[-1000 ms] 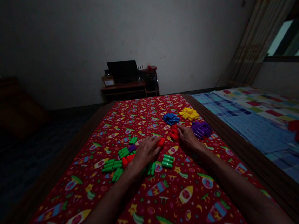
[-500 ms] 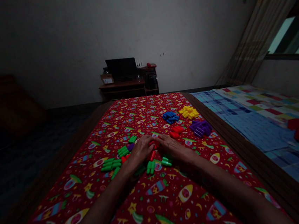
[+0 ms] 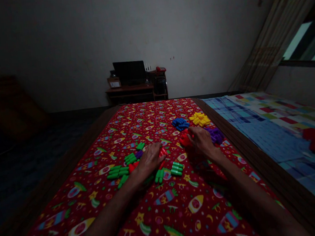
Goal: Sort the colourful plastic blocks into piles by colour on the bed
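Observation:
My left hand [image 3: 150,157] is low over the mixed blocks, its fingers pressed together against a red plastic block [image 3: 163,152] at its right side. My right hand [image 3: 201,139] is at the small pile of red plastic blocks [image 3: 185,139], fingers bent and closed on a red block, mostly hidden by the fingers. Green plastic blocks [image 3: 118,172], several in joined rows, lie around my left hand. A purple block [image 3: 139,154] and another red block [image 3: 132,167] lie among them. One green set [image 3: 177,168] sits between my forearms.
Beyond my right hand are a blue pile [image 3: 180,124] and a yellow pile [image 3: 200,119] of blocks. A purple pile [image 3: 216,135] lies partly behind that hand. The red patterned cloth [image 3: 166,213] covers the surface. A desk with a monitor [image 3: 129,72] stands at the wall.
My right hand has left my left hand and moved right and away from me to the red pile. My left hand has stayed nearly in place by the red block.

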The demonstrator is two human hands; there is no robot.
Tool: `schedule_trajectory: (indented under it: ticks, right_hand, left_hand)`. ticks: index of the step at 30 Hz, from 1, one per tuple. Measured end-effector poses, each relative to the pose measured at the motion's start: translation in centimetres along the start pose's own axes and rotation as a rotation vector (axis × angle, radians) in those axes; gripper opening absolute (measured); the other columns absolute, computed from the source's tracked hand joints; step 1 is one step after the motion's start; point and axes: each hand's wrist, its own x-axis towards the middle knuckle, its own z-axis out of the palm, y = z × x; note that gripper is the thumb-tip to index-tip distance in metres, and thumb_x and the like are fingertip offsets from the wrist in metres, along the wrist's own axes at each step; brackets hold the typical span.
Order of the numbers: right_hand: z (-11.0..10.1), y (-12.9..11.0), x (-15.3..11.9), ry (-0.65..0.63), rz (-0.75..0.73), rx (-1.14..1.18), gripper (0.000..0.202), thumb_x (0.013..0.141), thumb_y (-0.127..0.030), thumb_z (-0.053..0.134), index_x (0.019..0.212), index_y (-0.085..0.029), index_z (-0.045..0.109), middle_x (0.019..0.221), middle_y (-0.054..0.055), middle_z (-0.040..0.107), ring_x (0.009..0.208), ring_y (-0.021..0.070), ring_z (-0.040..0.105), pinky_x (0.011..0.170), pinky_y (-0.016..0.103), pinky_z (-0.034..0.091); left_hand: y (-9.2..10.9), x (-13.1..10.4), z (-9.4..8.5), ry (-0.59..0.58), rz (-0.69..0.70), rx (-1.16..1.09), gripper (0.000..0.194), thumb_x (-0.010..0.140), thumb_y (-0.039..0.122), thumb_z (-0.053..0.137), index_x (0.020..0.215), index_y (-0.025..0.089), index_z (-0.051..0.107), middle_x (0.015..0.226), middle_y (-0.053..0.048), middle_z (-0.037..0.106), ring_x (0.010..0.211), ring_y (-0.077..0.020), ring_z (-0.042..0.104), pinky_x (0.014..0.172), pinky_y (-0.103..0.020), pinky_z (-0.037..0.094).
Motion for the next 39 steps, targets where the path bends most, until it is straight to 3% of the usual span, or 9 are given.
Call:
schedule_trajectory:
  ticks: [5,10,14,17,19,22,27,33,39]
  right_hand:
    - [0.6,0.6,-1.0,-0.124,0.039,-0.1,0.015,0.085,-0.016,0.053,0.096,-0.014,0.062,0.086,0.011,0.068,0.072,0.0175,0.056,0.058,0.026,0.025]
    - [0.1,0.0,-0.9,-0.114,0.049,-0.061,0.02,0.091,-0.027,0.048,0.091,-0.015,0.065,0.078,0.01,0.068,0.064,0.017,0.057,0.054,0.027,0.023]
    - [0.1,-1.8,-1.2,-0.072,-0.113,0.234,0.027,0.094,-0.031,0.046,0.091,-0.015,0.067,0.075,0.008,0.068,0.064,0.0157,0.059,0.057,0.024,0.031]
    - [1.1,-3.2,-1.8,-0.116,-0.296,0.523,0.028,0.094,-0.033,0.047,0.109,-0.016,0.065,0.082,0.006,0.07,0.065,0.0138,0.06,0.06,0.022,0.038]
    - [1.8,-3.4,-1.9,-0.111,-0.323,0.582,0.03,0.093,-0.032,0.049,0.115,-0.017,0.063,0.085,0.006,0.071,0.067,0.0139,0.061,0.061,0.022,0.04]
    - [2.3,-2.4,-1.3,-0.042,-0.233,0.536,0.027,0.091,-0.029,0.052,0.11,-0.017,0.065,0.09,0.007,0.071,0.075,0.0163,0.063,0.067,0.024,0.044]
    - [2.2,0.6,-0.3,0.094,-0.063,0.269,0.025,0.091,-0.028,0.049,0.1,-0.017,0.069,0.093,0.011,0.067,0.086,0.0208,0.061,0.074,0.029,0.045]
    - [2.7,2.0,-0.8,0.084,-0.052,0.023,0.021,0.089,-0.025,0.051,0.099,-0.016,0.067,0.094,0.013,0.06,0.085,0.0227,0.054,0.073,0.032,0.042]
    - [1.1,0.1,-0.6,0.031,-0.142,0.214,0.022,0.092,-0.021,0.046,0.094,-0.015,0.066,0.086,0.01,0.063,0.077,0.0179,0.055,0.069,0.027,0.04]
  left_hand:
    - [-0.3,0.4,0.4,0.022,-0.074,-0.115,0.053,0.077,0.032,0.065,0.127,0.018,0.052,0.118,-0.011,0.063,0.108,-0.026,0.059,0.092,-0.039,0.047]
    - [0.2,1.5,-0.7,0.004,-0.213,-0.269,0.03,0.072,0.032,0.068,0.097,0.015,0.069,0.087,-0.006,0.069,0.081,-0.0213,0.064,0.074,-0.031,0.05]
    - [1.2,2.0,-1.4,0.087,-0.308,-0.471,0.027,0.073,0.032,0.065,0.095,0.018,0.071,0.078,-0.002,0.068,0.071,-0.0171,0.063,0.065,-0.026,0.05]
    - [2.0,1.9,-1.4,0.116,-0.216,-0.606,0.028,0.076,0.033,0.063,0.098,0.018,0.07,0.085,-0.003,0.07,0.078,-0.0173,0.065,0.07,-0.027,0.051]
    - [2.3,1.9,-1.4,0.101,-0.14,-0.651,0.029,0.079,0.032,0.06,0.102,0.018,0.069,0.09,-0.005,0.07,0.082,-0.0175,0.066,0.074,-0.028,0.052]
    - [1.7,1.7,-1.7,0.093,-0.072,-0.585,0.03,0.085,0.033,0.056,0.108,0.019,0.067,0.095,-0.006,0.07,0.086,-0.0181,0.066,0.077,-0.03,0.053]
    - [-1.8,0.8,-2.1,0.16,-0.031,-0.177,0.027,0.087,0.032,0.054,0.109,0.019,0.065,0.113,-0.01,0.064,0.108,-0.0245,0.058,0.094,-0.04,0.047]
    - [-3.5,-0.1,-1.7,-0.127,-0.075,-0.084,0.023,0.086,0.024,0.053,0.103,0.018,0.067,0.105,-0.011,0.067,0.098,-0.0232,0.061,0.086,-0.034,0.047]
    - [-3.9,0.3,-4.1,-0.177,-0.128,-0.099,0.023,0.084,0.028,0.052,0.095,0.02,0.071,0.098,-0.008,0.07,0.09,-0.0218,0.063,0.078,-0.028,0.046]
